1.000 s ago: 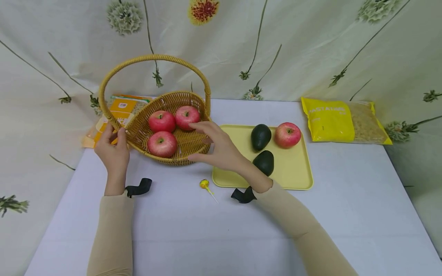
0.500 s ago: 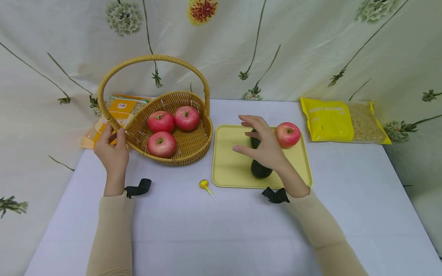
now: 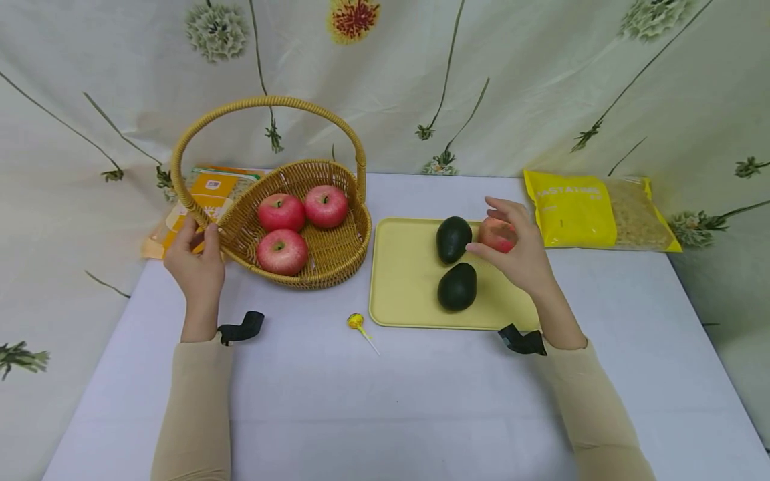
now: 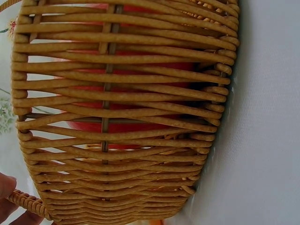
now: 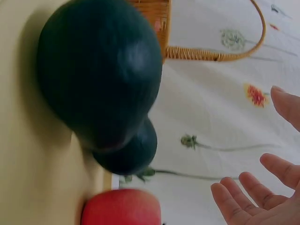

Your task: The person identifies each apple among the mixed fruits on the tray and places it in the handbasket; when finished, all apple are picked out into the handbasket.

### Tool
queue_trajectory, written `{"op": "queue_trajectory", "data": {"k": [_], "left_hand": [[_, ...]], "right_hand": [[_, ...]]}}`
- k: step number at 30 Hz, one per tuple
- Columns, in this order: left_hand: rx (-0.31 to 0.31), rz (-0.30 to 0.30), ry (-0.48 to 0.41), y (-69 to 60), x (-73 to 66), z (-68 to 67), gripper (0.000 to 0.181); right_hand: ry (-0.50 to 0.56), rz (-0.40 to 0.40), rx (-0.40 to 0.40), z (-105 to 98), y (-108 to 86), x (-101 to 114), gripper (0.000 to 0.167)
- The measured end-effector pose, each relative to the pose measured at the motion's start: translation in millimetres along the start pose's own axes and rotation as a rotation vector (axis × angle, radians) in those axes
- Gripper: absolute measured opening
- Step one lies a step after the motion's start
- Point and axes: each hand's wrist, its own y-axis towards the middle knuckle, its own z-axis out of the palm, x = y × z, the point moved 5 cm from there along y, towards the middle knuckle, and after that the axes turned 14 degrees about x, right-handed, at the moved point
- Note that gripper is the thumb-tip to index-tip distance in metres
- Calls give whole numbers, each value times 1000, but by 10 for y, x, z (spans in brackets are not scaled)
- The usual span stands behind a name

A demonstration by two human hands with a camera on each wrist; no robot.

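Note:
My left hand point(image 3: 197, 267) pinches the foot of the wicker basket's point(image 3: 338, 254) handle between thumb and fingers. In the left wrist view the fingertips point(image 4: 6, 186) show beside the handle. Three red apples point(image 3: 282, 251) lie in the basket. To the right, my right hand point(image 3: 522, 252) is above a yellow tray point(image 3: 402, 287), thumb and fingers spread around a red apple point(image 3: 493, 231) that they partly cover. A gap shows between that hand and the apple point(image 5: 123, 208) in the right wrist view. Two dark green avocados point(image 3: 454, 239) sit on the tray left of the hand.
A yellow-wrapped lollipop point(image 3: 356, 321) lies in front of the basket. An orange food bag point(image 3: 212, 194) is behind the basket at left, and a yellow pasta bag point(image 3: 577, 210) lies at back right. A flowered cloth point(image 3: 397, 80) hangs behind the table.
My right hand has moved right, from over the basket across the tray to the apple there. My left hand stays on the handle.

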Motion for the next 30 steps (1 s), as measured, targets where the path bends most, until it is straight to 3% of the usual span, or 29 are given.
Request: {"op": "queue_trajectory", "data": {"k": [14, 30], "left_hand": [[3, 3, -4, 6, 5, 3, 36], [0, -1, 5, 12, 6, 4, 38]], "right_hand": [[-60, 221, -135, -452, -81, -383, 73], [3, 354, -32, -426, -44, -690, 80]]}}
